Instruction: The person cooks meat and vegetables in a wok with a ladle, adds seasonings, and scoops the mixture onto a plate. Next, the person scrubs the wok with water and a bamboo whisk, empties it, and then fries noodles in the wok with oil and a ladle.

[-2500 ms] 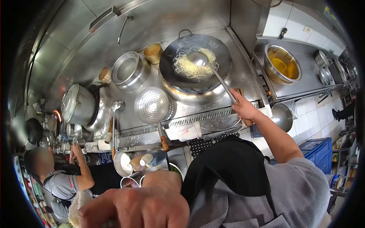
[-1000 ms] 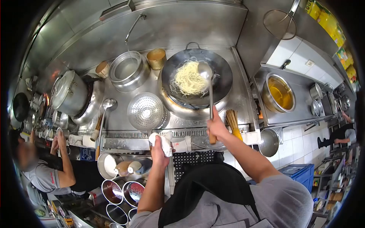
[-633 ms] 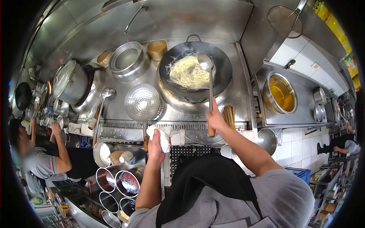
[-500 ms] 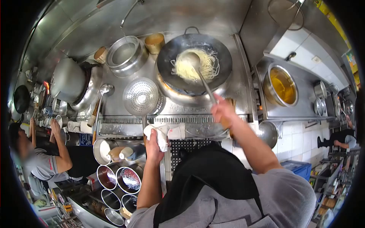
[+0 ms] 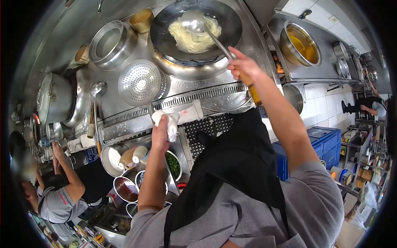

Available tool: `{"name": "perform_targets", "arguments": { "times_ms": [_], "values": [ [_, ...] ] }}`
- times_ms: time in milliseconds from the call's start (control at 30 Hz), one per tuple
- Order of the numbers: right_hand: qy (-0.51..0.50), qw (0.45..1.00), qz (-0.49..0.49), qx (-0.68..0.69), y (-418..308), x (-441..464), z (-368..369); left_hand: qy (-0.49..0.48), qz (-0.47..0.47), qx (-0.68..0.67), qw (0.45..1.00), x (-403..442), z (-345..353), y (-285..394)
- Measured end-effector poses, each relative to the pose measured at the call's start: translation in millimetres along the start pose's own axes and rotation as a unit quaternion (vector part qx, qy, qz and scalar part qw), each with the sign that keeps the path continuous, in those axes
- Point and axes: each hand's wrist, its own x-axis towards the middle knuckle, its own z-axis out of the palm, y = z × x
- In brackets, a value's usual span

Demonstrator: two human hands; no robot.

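My right hand [image 5: 245,68] grips a long-handled ladle [image 5: 215,39] by its wooden end. The ladle's bowl rests over pale noodles [image 5: 194,41] in a black wok [image 5: 163,25] on the stove. My left hand [image 5: 160,134] is closed around a folded white cloth [image 5: 170,124]. A perforated skimmer [image 5: 139,82] lies on the steel stove top, its handle running down to the cloth. Whether my fingers also grip that handle is hidden.
Left of the wok are a metal pot with a strainer [image 5: 109,45], a second ladle [image 5: 97,89] and a large lidded pot [image 5: 53,97]. A bowl of yellow liquid [image 5: 304,45] is at right. Sauce containers [image 5: 125,189] stand below left. A co-worker [image 5: 66,202] is at far left.
My view has shifted, so the stove sits higher and tilted. The ladle's bowl has moved toward the wok's far side, and the noodles lie more gathered.
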Motion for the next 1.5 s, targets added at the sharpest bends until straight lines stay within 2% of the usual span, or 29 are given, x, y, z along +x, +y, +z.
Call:
{"name": "perform_targets", "arguments": {
  "times_ms": [67,133,233,300,333,400,433,533,600,667,700,733,800,833,867,900,933,1067,1200,1267,1300,1333,1367,1400,1467,1500],
  "values": [
    [0.079,0.985,-0.079,-0.129,35.8,16.2,19.3,-0.029,0.01,-0.001,1.0,1.9,3.9,4.7],
    [0.158,0.955,-0.088,-0.234,52.5,-14.8,64.1,-0.033,0.016,-0.012,0.999,1.1,3.9,6.2],
    [0.074,0.995,-0.032,-0.067,46.8,-45.5,80.3,-0.046,0.015,-0.014,0.999,1.1,-13.3,-9.4],
    [0.004,0.999,0.018,0.026,10.0,-42.6,54.0,-0.058,0.02,-0.011,0.998,-3.3,-20.0,-18.4],
    [-0.046,0.988,0.035,0.143,-8.9,-36.7,43.2,-0.053,0.017,-0.008,0.998,-6.1,-22.9,-22.1],
    [0.013,0.997,-0.001,0.075,-4.1,1.8,37.9,-0.042,0.009,0.0,0.999,-9.2,-29.4,-29.7],
    [0.051,0.998,-0.028,-0.006,6.7,12.1,45.9,-0.047,-0.001,0.002,0.999,-27.1,-19.7,-12.6],
    [0.17,0.961,-0.114,-0.185,52.6,20.6,82.1,-0.021,-0.037,-0.095,0.995,-41.3,-19.4,-7.2],
    [0.133,0.985,-0.063,-0.089,48.3,-25.9,101.1,-0.042,-0.066,-0.148,0.986,-40.1,-26.9,-4.9],
    [0.035,0.999,-0.006,0.041,24.4,-29.9,72.6,-0.039,-0.059,-0.152,0.986,-40.0,-12.0,14.2],
    [-0.015,0.994,0.026,0.105,12.1,-31.2,52.1,-0.051,-0.054,-0.126,0.989,-34.4,0.8,26.3],
    [-0.08,0.973,0.018,0.218,7.5,-11.5,22.9,-0.083,-0.031,-0.139,0.986,-10.1,8.1,22.7],
    [-0.039,0.995,0.024,0.087,3.6,17.6,5.9,-0.084,-0.057,-0.122,0.987,35.3,41.8,33.7],
    [0.039,0.969,-0.075,-0.23,20.9,29.8,6.7,-0.111,-0.059,-0.141,0.982,56.6,64.2,39.6],
    [0.079,0.913,-0.116,-0.384,22.7,20.5,18.9,-0.104,-0.069,-0.147,0.981,73.0,88.6,47.4],
    [0.134,0.827,-0.143,-0.527,23.4,10.0,32.9,-0.1,-0.066,-0.137,0.983,85.5,110.5,52.0],
    [0.149,0.825,-0.161,-0.521,23.8,-13.8,35.7,-0.124,-0.105,-0.135,0.977,104.3,124.6,53.5],
    [0.167,0.827,-0.215,-0.492,66.7,-82.8,-11.8,-0.145,-0.127,-0.147,0.97,142.4,180.9,56.6],
    [0.152,0.86,-0.193,-0.448,108.2,-93.6,-68.3,-0.063,-0.133,-0.159,0.976,157.9,216.7,56.9],
    [0.129,0.873,-0.195,-0.428,113.1,-85.5,-86.6,-0.058,-0.141,-0.176,0.972,159.1,216.1,60.2],
    [0.126,0.868,-0.177,-0.446,114.3,-77.2,-97.6,-0.043,-0.135,-0.144,0.979,155.2,215.2,63.7],
    [0.138,0.842,-0.216,-0.475,111.0,-74.4,-101.5,-0.027,-0.129,-0.11,0.985,148.8,215.6,69.0],
    [0.125,0.874,-0.129,-0.453,102.6,-76.5,-111.2,-0.032,-0.122,-0.032,0.992,142.6,219.7,73.7],
    [0.109,0.897,-0.04,-0.427,82.7,-84.8,-112.0,-0.004,-0.121,-0.01,0.993,140.2,226.6,72.7],
    [0.084,0.914,-0.072,-0.391,65.1,-91.7,-130.8,0.048,-0.115,0.031,0.992,143.6,243.4,72.2],
    [0.071,0.921,-0.085,-0.374,59.8,-96.3,-142.1,0.056,-0.132,-0.018,0.989,157.1,241.5,66.6]
  ]
}}
